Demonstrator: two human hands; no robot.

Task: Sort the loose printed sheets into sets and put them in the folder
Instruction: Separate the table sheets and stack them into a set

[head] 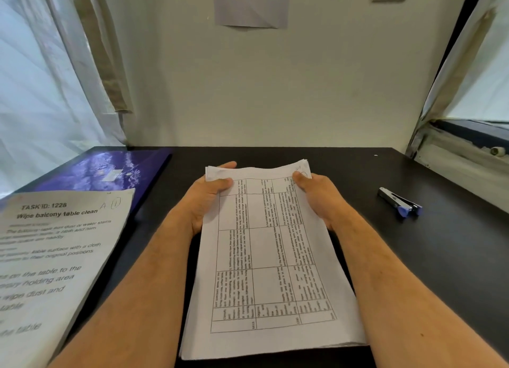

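Hands on the stack, folder to the upper left

Sheets in a stack (270, 260) lie in the lower middle of the frame on the black desk (413, 257), the long axis running away from the person. The left hand (205, 202) and the right hand (316, 199) each grip one far corner, thumbs on top, the hands apart. The purple folder (110, 172) lies at the upper left, closed as far as I can tell, and a sorted set (55, 257) partly covers it. So the left hand is nearer to both. A stapler (400, 202) rests at the right, well apart from the stack. I judge the next sheets must travel leftward.
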